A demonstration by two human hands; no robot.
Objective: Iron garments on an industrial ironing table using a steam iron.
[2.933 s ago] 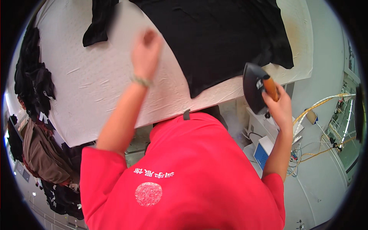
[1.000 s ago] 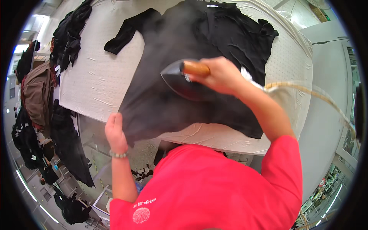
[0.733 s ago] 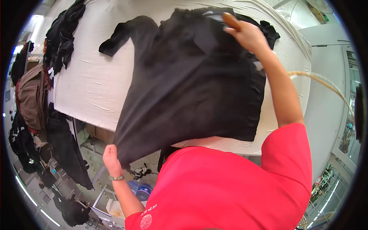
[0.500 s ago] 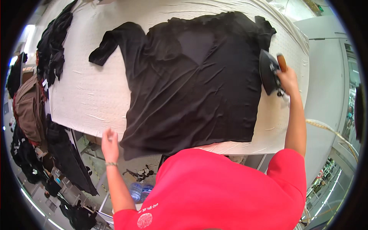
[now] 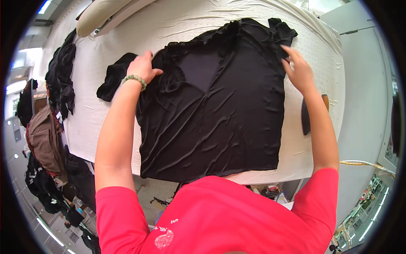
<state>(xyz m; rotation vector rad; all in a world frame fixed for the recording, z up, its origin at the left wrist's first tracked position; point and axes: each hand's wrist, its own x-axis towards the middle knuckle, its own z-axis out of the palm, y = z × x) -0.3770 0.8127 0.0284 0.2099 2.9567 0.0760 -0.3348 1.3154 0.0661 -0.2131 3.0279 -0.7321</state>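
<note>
A black garment (image 5: pixel 241 114) with a deep V neckline lies spread over the pale covered table, creases running diagonally through its body. My left hand (image 5: pixel 143 68) is at the garment's left shoulder, beside the left sleeve (image 5: pixel 114 78), its thumb spread from the fingers. At the right shoulder edge, just below the short right sleeve (image 5: pixel 282 33), my right hand (image 5: pixel 299 70) reaches in with thumb and fingers apart. An iron (image 5: pixel 305 118) with a brown handle rests on the table to the right, partly hidden behind my right forearm.
The white padded table (image 5: pixel 91 122) extends around the garment. A beige padded board (image 5: pixel 99 19) stands at the far left. Black clothing (image 5: pixel 61 78) hangs over the left edge, near a brown bag (image 5: pixel 44 139). A pale hose (image 5: pixel 366 164) runs at right beside a grey cabinet (image 5: pixel 361 89).
My right hand has let go of the iron and moved to the garment's right shoulder. My left hand has gone up from near the hem to the left shoulder. The left sleeve lies lower.
</note>
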